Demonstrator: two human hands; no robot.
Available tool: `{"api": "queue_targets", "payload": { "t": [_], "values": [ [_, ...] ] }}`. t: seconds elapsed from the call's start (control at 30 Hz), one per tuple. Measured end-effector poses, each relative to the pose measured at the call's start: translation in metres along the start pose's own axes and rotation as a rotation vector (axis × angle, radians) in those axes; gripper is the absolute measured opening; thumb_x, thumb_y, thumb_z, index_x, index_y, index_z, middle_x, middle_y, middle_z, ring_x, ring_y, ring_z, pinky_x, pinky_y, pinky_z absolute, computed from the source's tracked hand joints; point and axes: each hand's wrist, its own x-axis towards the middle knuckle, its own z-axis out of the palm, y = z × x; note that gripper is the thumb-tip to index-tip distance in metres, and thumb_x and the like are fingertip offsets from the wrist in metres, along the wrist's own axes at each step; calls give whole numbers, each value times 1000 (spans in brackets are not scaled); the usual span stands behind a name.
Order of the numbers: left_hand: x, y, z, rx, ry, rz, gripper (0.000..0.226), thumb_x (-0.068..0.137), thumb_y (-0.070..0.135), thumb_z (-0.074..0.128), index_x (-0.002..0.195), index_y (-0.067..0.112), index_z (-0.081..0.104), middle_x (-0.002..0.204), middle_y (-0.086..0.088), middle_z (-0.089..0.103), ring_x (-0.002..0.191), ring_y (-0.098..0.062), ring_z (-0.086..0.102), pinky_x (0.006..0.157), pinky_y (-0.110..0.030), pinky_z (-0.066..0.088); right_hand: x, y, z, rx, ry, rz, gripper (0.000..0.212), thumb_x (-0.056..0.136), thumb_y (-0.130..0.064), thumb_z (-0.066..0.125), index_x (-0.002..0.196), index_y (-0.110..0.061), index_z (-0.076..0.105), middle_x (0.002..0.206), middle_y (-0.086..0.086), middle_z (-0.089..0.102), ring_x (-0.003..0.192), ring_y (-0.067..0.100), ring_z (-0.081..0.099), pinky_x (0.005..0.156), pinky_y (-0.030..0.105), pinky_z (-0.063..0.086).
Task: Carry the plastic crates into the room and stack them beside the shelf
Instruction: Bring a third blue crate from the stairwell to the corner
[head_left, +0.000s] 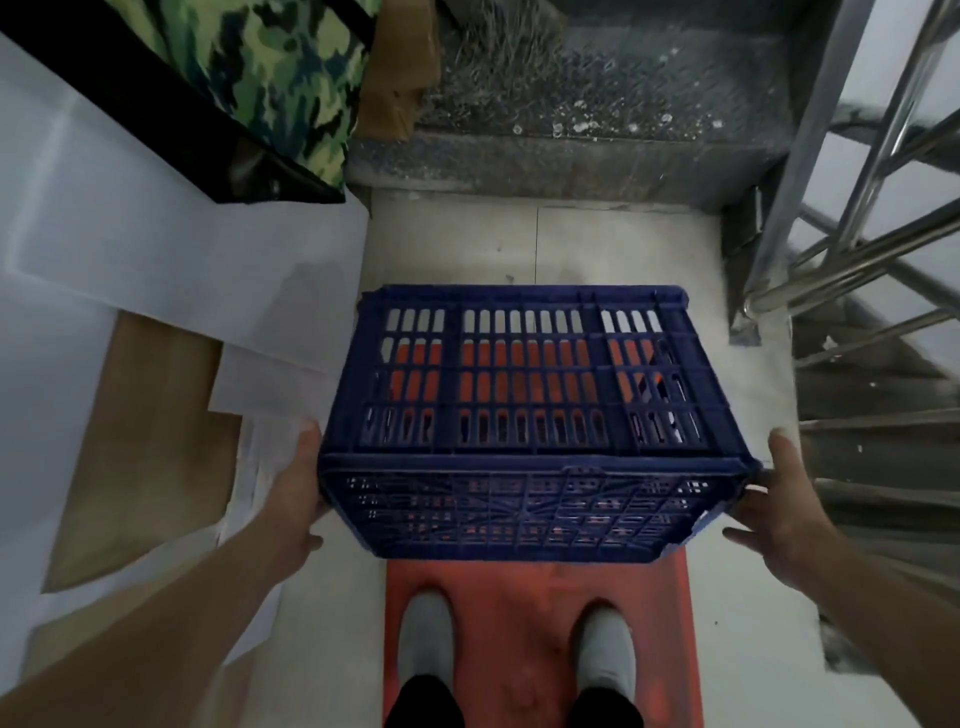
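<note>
Stairwell landing: concrete step (571, 156), steel stair railing (852, 208).

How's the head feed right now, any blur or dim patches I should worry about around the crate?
Head view: dim, flat light, no glare; the blue crate and both hands, left hand and right hand, read fairly sharp; the steel railing at right is smeared by motion blur; wide-angle bending curves the white boards at left; the staircase sits in shadow.

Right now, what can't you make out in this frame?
Head view only:
- Fingers of the left hand and right hand: behind the sides of the blue slotted plastic crate, so the grip is unclear.
- Red mat: far part shows only through the crate's slots.
- Camouflage fabric: cut by the top edge.
- Room and shelf: out of frame.
</note>
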Motion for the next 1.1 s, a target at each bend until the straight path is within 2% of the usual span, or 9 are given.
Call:
{"api": "queue_targets", "payload": {
  "t": [0.1, 0.3, 0.37, 0.53, 0.67, 0.77, 0.9, 1.03, 1.1],
  "values": [
    [-1, -11, -3, 61, -26, -20, 93, 78, 88, 28, 147, 29, 48, 150, -9, 50, 136, -32, 45, 115, -59, 21, -2, 8, -7, -115, -52, 24, 89, 86, -86, 38, 137, -15, 57, 116, 14, 69, 105, 31, 64, 101, 54, 39],
    [1, -22, -3, 194, -48, -76, 115, 60, 89, 51, 153, 24, 39, 152, -8, 47, 132, -35, 47, 112, -55, 28, -2, 15, -5, -414, -149, 23, 150, -1, -105, 53, 127, -27, 60, 123, 8, 66, 115, 36, 58, 98, 54, 36],
    [4, -20, 0, 193, -56, -78, 121, 59, 93, 56, 157, 25, 33, 155, -6, 43, 136, -33, 45, 111, -49, 33, -1, 16, -9, -463, -198, 60, 136, 14, -100, 63, 129, -28, 59, 127, 8, 65, 122, 36, 57, 99, 54, 37],
    [25, -38, 6, 142, -80, -5, 130, 41, 89, 75, 145, 15, 51, 131, -10, 66, 114, -30, 65, 104, -47, 50, 3, 17, 4, -413, -212, 20, 47, 95, -58, 60, 117, -18, 69, 103, 11, 79, 99, 37, 71, 100, 52, 51],
    [20, -38, 20, 173, -80, 13, 93, 66, 70, 80, 135, 10, 60, 118, -9, 70, 100, -28, 69, 80, -37, 59, 11, 34, 18, -375, -185, -26, 63, 79, -67, 74, 114, -15, 72, 95, 9, 80, 94, 35, 73, 89, 45, 54],
    [26, -29, 27, 116, -58, 72, 84, 66, 66, 82, 128, 13, 63, 118, -8, 70, 101, -27, 68, 91, -42, 57, 22, 44, 23, -321, -135, -163, 72, 67, -64, 84, 119, -15, 74, 98, 7, 81, 94, 34, 76, 97, 53, 57],
    [42, -16, 27, 12, 13, 170, 116, 39, 77, 86, 132, 12, 61, 120, -12, 71, 102, -32, 70, 92, -52, 57, 23, 30, 33, -255, -21, -208, 40, 85, -42, 80, 110, -11, 74, 96, 11, 79, 90, 35, 74, 94, 55, 58],
    [23, 5, 31, -14, 91, 202, 120, 54, 83, 75, 142, 8, 46, 127, -10, 62, 109, -31, 65, 96, -51, 54, 11, 14, 31, -243, 92, -238, 80, 62, -73, 71, 113, -11, 68, 99, 10, 75, 91, 35, 71, 90, 52, 59],
    [8, 21, 34, 12, 160, 255, 107, 70, 80, 65, 145, 8, 40, 130, -9, 58, 112, -30, 61, 99, -50, 52, 1, 0, 30, -247, 128, -291, 79, 74, -74, 65, 121, -11, 65, 104, 10, 72, 94, 34, 67, 88, 47, 56]
  ]
}}
